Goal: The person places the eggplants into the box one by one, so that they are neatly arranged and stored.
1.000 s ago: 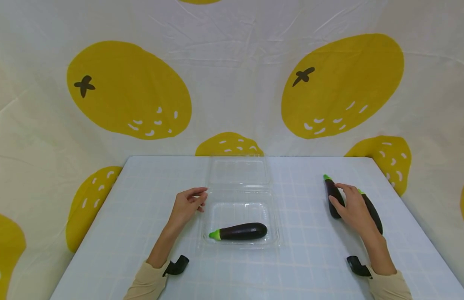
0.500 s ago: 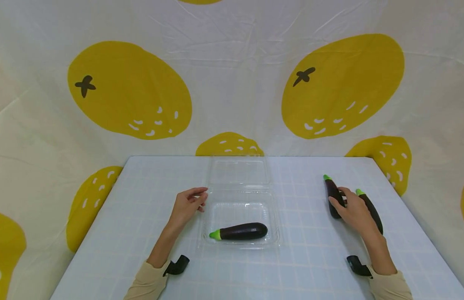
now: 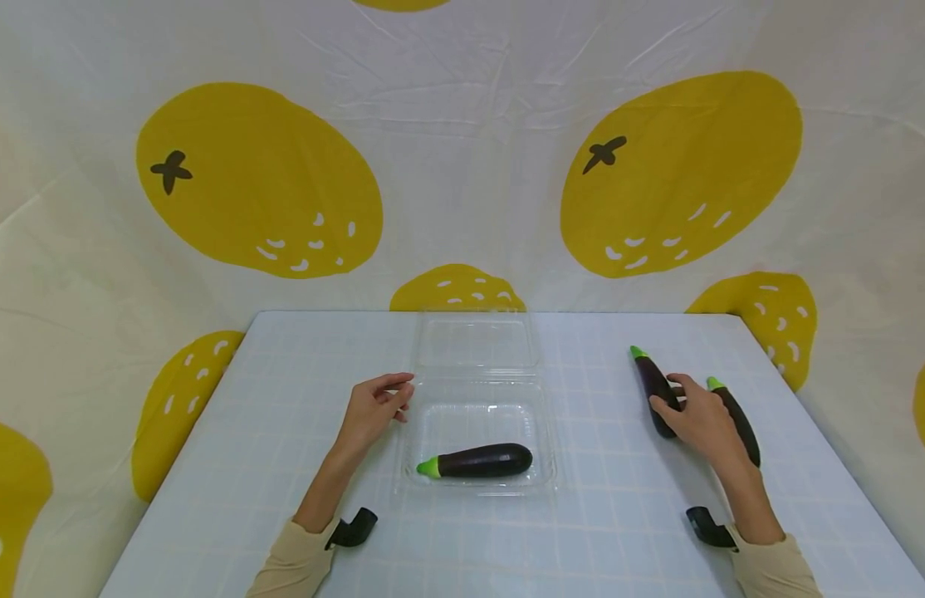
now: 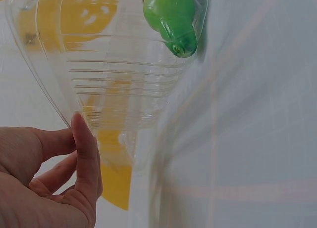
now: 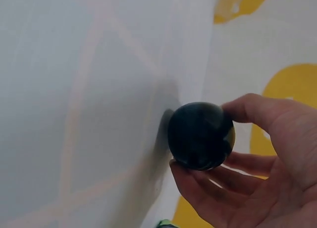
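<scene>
A clear plastic clamshell container (image 3: 470,419) stands mid-table with its lid (image 3: 477,342) folded back. Inside lies an eggplant (image 3: 485,461), green stem to the left. My left hand (image 3: 373,411) pinches the container's left rim (image 4: 49,97) between thumb and index finger, as the left wrist view shows. Over on the right, my right hand (image 3: 705,423) grips a second eggplant (image 3: 653,386) between thumb and fingers; its rounded end (image 5: 200,136) faces the right wrist camera, close to the tabletop. A third eggplant (image 3: 742,423) lies just right of that hand, partly hidden by it.
A pale checked cloth (image 3: 604,531) covers the table. Behind it hangs a white curtain (image 3: 470,166) printed with large yellow fruit. Black wrist cameras (image 3: 352,529) sit by both beige sleeves (image 3: 772,569).
My right fingers have closed round the second eggplant, which has shifted slightly left and tilted, the hand moving with it. My left hand and the container have stayed put.
</scene>
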{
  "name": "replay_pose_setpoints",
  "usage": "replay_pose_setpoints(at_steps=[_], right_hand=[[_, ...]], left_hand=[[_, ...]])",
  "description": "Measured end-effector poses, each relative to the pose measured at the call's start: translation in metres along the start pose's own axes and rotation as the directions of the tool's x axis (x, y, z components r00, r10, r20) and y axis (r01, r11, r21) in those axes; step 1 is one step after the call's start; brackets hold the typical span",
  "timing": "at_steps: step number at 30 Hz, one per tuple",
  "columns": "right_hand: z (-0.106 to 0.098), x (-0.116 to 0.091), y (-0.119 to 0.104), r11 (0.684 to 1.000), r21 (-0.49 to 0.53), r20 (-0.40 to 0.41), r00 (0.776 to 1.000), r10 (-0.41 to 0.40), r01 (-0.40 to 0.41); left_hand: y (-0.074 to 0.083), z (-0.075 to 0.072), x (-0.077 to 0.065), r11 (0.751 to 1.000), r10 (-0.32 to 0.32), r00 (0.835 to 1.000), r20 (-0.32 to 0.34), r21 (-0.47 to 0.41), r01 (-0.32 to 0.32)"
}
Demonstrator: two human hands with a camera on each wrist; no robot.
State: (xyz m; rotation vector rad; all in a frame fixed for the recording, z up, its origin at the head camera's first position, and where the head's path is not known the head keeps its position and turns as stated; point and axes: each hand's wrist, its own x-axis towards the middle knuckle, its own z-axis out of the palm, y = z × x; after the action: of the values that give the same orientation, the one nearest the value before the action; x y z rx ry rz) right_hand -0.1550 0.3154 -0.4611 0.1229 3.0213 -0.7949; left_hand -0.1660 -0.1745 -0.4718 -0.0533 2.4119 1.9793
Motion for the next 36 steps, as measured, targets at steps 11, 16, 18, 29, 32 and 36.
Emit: replay_pose_setpoints(at_steps=[11, 16, 18, 29, 32, 36], right_hand=[[-0.004, -0.006, -0.014, 0.999, -0.026, 0.002, 1.000, -0.029, 0.029], [-0.008, -0.010, -0.024, 0.996, -0.031, -0.026, 0.996, -0.083, 0.082], [-0.009, -0.011, -0.028, 0.994, -0.031, -0.033, 0.994, -0.105, 0.104], [-0.012, -0.014, -0.052, 0.977, -0.040, -0.084, 0.973, -0.213, 0.210], [-0.014, -0.016, -0.060, 0.971, -0.046, -0.080, 0.969, -0.236, 0.233], [-0.018, -0.019, -0.072, 0.963, -0.055, -0.074, 0.960, -0.269, 0.265]], left_hand=[[0.004, 0.001, -0.004, 1.000, -0.014, 1.000, 0.001, 0.007, 0.014], [0.000, 0.001, -0.001, 1.000, -0.011, 1.000, -0.002, -0.001, 0.011], [-0.001, 0.001, 0.000, 1.000, -0.009, 1.000, -0.003, -0.007, 0.009], [0.001, 0.000, -0.001, 1.000, -0.004, 1.000, 0.005, -0.018, 0.004], [-0.001, 0.000, -0.001, 1.000, 0.003, 1.000, 0.010, -0.015, -0.003], [-0.001, 0.000, 0.000, 1.000, -0.001, 1.000, 0.002, -0.011, 0.001]])
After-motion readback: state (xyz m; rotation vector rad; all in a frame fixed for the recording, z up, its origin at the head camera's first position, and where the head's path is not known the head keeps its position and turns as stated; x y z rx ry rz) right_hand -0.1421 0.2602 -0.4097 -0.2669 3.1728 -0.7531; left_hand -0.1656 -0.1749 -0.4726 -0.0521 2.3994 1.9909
